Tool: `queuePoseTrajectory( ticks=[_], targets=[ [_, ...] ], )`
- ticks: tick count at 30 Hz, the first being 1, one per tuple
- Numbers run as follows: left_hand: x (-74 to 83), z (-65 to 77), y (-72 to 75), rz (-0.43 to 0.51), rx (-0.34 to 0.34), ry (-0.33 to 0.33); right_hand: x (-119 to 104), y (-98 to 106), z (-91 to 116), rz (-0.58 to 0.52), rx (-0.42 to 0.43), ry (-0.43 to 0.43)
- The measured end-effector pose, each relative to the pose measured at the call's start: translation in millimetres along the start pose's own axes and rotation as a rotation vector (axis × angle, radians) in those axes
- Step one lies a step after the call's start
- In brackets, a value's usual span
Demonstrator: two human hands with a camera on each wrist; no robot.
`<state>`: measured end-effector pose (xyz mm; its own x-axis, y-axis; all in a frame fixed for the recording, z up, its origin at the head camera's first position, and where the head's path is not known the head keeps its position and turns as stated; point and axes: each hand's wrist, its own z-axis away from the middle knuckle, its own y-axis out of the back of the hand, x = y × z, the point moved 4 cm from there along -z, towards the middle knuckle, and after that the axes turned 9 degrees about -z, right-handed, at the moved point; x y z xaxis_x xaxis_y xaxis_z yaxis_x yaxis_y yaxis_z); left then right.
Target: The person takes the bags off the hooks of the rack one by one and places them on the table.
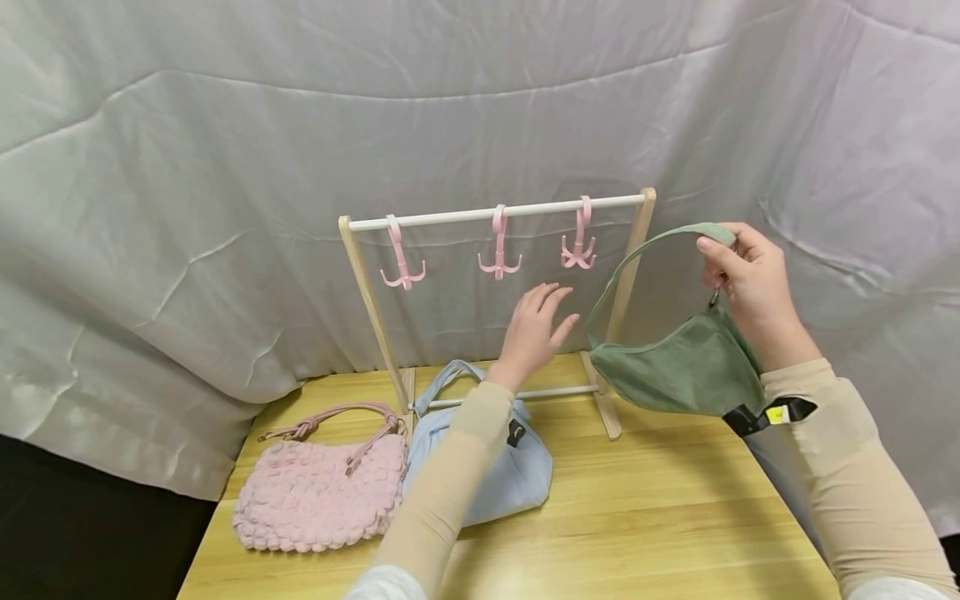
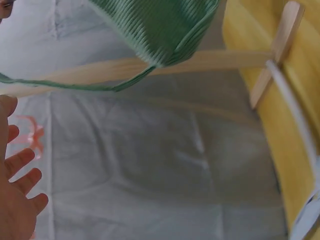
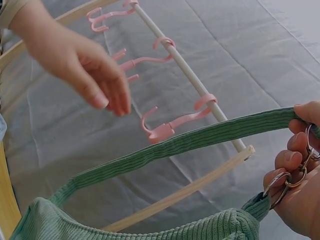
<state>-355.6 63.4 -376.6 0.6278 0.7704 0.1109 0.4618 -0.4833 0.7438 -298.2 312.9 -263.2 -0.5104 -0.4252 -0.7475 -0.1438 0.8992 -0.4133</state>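
My right hand pinches the strap of a green corduroy shoulder bag near its metal rings, holding the bag in the air right of the rack. In the right wrist view the green strap stretches across, with the thumb on its end. My left hand reaches out with fingers extended and nothing in them, below the right pink hook and left of the bag. In the left wrist view, the left hand's fingers are spread, apart from the strap.
A rack with a white rail and wooden posts carries two further pink hooks, a middle hook and a left hook. On the wooden table lie a pink puffy bag and a light blue bag. Grey curtain hangs behind.
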Motion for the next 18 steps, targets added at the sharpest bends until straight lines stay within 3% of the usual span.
queuePoseTrajectory(
  ticks=[6,14,18],
  targets=[
    [0.7,10.4,-24.2,0.082,-0.071,0.085,-0.7,-3.6,2.2,0.01,-0.019,-0.01],
    [1.0,24.6,-58.1,0.332,-0.266,0.277,0.0,-5.5,4.1,0.032,-0.035,-0.002],
    [2.9,28.0,-70.8,0.435,-0.287,0.328,0.4,-6.5,5.1,0.033,-0.039,-0.008]
  ],
)
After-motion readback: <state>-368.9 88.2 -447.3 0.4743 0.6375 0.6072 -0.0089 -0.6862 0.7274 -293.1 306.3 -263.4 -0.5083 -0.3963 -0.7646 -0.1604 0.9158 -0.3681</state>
